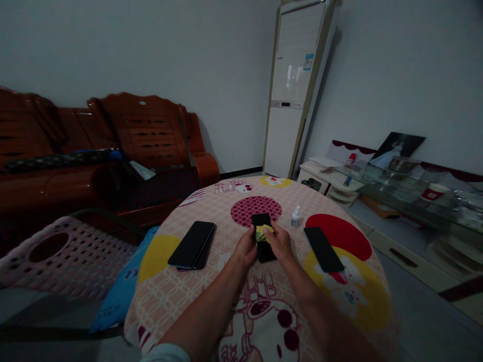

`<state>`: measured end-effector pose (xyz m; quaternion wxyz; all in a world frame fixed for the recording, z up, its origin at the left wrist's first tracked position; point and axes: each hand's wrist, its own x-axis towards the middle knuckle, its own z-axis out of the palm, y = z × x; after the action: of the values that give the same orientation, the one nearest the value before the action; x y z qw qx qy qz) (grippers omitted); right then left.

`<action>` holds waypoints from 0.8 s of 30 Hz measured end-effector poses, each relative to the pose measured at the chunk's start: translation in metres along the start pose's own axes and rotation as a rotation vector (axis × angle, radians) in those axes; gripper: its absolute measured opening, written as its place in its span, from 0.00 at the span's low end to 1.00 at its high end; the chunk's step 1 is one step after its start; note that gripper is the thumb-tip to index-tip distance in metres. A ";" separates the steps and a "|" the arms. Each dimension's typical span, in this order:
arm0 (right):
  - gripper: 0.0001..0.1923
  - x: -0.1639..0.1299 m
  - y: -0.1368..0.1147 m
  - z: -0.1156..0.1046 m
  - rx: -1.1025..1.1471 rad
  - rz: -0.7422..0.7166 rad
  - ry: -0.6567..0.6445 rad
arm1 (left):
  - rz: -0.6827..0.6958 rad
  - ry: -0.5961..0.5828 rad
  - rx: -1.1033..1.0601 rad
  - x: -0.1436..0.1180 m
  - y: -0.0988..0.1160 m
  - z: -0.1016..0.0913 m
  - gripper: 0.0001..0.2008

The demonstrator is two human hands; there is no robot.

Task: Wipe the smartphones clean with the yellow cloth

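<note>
A black phone (pixel 261 221) lies screen up in the middle of a round table covered by a patterned cloth (pixel 211 296). My left hand (pixel 246 248) grips the phone's left edge. My right hand (pixel 279 242) presses a small yellow-green cloth (pixel 260 233) onto the phone's screen. A small white dropper bottle (pixel 296 216) stands just right of the phone.
Two stacked dark phones (pixel 192 244) lie on the table's left, another dark phone (pixel 323 249) on its right. A pink plastic stool (pixel 56 256) and a wooden sofa (pixel 143 146) are to the left. A standing air conditioner (pixel 292 95) and a glass cabinet (pixel 411 196) are behind and right.
</note>
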<state>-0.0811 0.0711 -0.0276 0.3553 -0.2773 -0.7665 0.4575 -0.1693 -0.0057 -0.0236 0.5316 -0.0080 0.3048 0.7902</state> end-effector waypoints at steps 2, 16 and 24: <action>0.33 -0.004 0.000 0.002 -0.025 -0.028 -0.022 | -0.057 -0.052 -0.035 0.000 0.001 -0.002 0.18; 0.12 0.005 0.023 -0.006 -0.072 -0.179 0.125 | -0.119 -0.210 -0.083 0.002 0.003 -0.005 0.16; 0.13 0.013 0.018 -0.030 -0.012 -0.154 0.255 | -0.249 -0.283 -0.071 -0.003 0.001 -0.005 0.23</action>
<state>-0.0629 0.1039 -0.0300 0.4823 -0.2757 -0.7368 0.3854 -0.1704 -0.0109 -0.0265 0.6623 0.0468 0.1957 0.7217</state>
